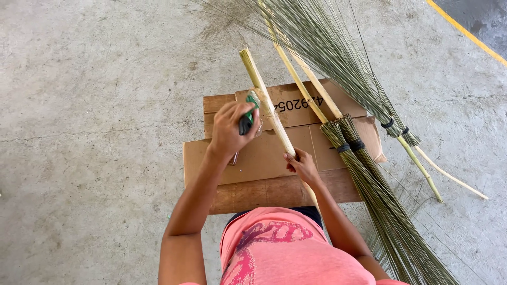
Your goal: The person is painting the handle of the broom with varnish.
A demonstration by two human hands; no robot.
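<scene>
Holding: left hand (pixel 228 128) closed round a green-handled tool (pixel 247 119); right hand (pixel 302 166) closed round a pale stick (pixel 266 103).
Stick: bamboo-like, runs diag. from cut top end at upper centre down toward the body; lower end hidden behind right hand and forearm.
Tool: dark body, green grip; its head sits against the stick's left side, just above mid-length. Blade or jaw type: cannot tell, fist covers most of it.
Left hand: knuckles up, fingers wrapped tight; arm bare, reaching fwd from lower left.
Right hand: thumb and fingers pinch the stick well below the tool; hands apart, stick bridging them.
Cardboard (pixel 274 158): flattened brown sheets on the floor, stacked w/ offset edges, directly under both hands.
Brooms (pixel 364 158): two long bundles of thin green-grey fibres, right of the stick, lying diag. across the cardboard's right edge; each tied w/ a dark band (pixel 358 144) to a yellow-green handle.
More brooms (pixel 338 47): further right, fibres fanned toward top of view, also banded; thin handles pointing lower right onto bare floor.
Floor (pixel 95 105): grey concrete, mottled; yellow line (pixel 465 32) at top right corner.
Person: pink shirt (pixel 285 253) in lower centre.
</scene>
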